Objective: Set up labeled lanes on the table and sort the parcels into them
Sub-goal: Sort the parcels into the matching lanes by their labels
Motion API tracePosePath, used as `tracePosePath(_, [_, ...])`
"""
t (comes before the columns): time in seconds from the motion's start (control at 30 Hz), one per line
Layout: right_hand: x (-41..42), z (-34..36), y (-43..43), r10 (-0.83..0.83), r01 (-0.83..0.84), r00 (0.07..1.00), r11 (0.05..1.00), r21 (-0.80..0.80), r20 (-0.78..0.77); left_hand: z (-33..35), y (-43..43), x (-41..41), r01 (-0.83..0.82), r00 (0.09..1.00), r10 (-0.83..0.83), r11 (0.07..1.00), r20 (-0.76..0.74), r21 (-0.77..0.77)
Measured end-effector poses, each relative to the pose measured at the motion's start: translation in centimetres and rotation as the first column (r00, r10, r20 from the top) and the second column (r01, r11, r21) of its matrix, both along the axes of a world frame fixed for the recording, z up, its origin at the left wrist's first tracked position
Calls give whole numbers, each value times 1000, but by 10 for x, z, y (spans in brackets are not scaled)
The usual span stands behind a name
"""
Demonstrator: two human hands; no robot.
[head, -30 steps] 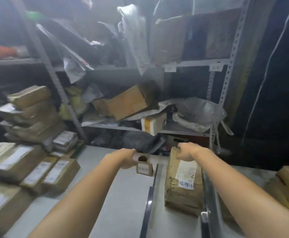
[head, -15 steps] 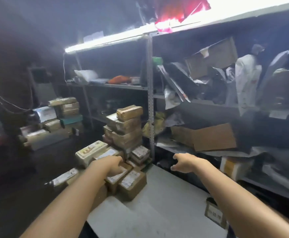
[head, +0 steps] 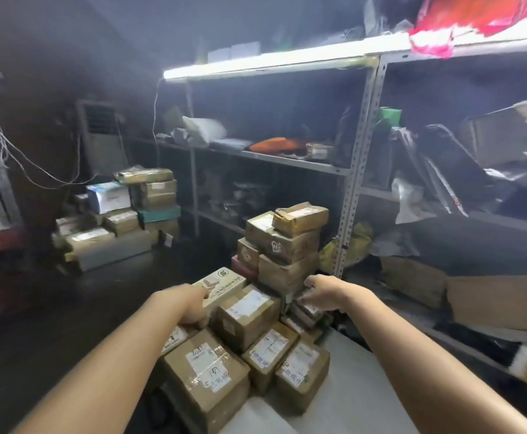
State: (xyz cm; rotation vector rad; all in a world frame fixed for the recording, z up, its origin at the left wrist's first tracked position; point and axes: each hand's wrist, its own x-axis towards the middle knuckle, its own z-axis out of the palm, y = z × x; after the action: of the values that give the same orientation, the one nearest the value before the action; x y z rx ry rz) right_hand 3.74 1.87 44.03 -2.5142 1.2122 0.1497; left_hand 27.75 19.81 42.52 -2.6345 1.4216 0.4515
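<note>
Both hands have moved on to the heap of parcels since a moment ago, and the view has come in closer on it. That heap sits in the lower middle of the frame, at the left edge of the table. The table's bare grey top shows at the lower right. No lanes show in this view.

The left hand is down beside the pale printed box, between it and a brown parcel. Its fingers are hidden under the hand, so I cannot tell if they hold anything. The right hand is stretched out over the small flat parcels at the foot of the tall stack. Its fingers look spread and fairly straight and hold nothing. They are blurry, so I cannot tell if they touch.

I think the step is picking the next parcel to sort. To do it well, I would take just one parcel from the top or the outside of the heap, with a hand on each side. I would keep clear of the tall stack, because it looks wobbly and could tip. Then I would read the label before choosing a lane.
</note>
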Motion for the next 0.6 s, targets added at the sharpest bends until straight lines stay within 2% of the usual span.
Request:
tracePosePath(0.1, [22, -1, -25, -34, 34, 999, 999, 5, 3, 0, -34, 26, 34, 999, -34, 999, -5, -42])
tracePosePath(0.3, [51, -6, -101, -130, 129, 985, 991, 16, 116, 1, -118, 57, 106, 994, -107, 986, -4, -128])
tracePosePath(0.47, [68, -4, -163, -211, 212, 965, 977, 10, 158, 20, -190, 73, 175, 981, -165, 980, 105, -98])
tracePosePath(0.6, [86, 5, -203, -287, 292, 925, 956, 17, 248, 42, -248, 85, 212, 973, -187, 954, 133, -211])
